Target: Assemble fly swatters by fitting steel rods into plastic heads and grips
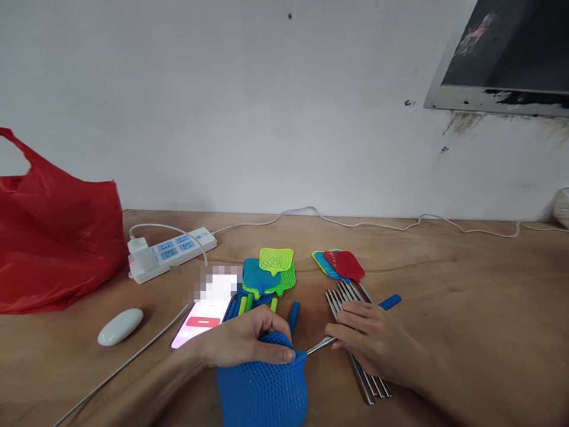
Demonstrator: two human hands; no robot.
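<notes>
My left hand (251,339) is closed on the mesh head of a blue fly swatter (264,391), thumb on top near its neck. Its thin metal rod runs right into the closed fingers of my right hand (373,338). A blue handle (391,302) sticks out beyond that hand, in line with the rod. Under my right hand lie several metal rods (362,379) side by side. Past my left hand is a pile of green, yellow and blue swatter heads (276,260), with coloured handles (294,315) below, partly hidden. Red, blue and yellow swatter heads (347,264) overlap farther right.
A lit phone (202,322) lies left of the pile, partly blurred. Behind it is a white power strip (178,252) with a plug and cables. A white oval object (120,327) and a red plastic bag (57,237) are at left. The wall borders the wooden table (466,279).
</notes>
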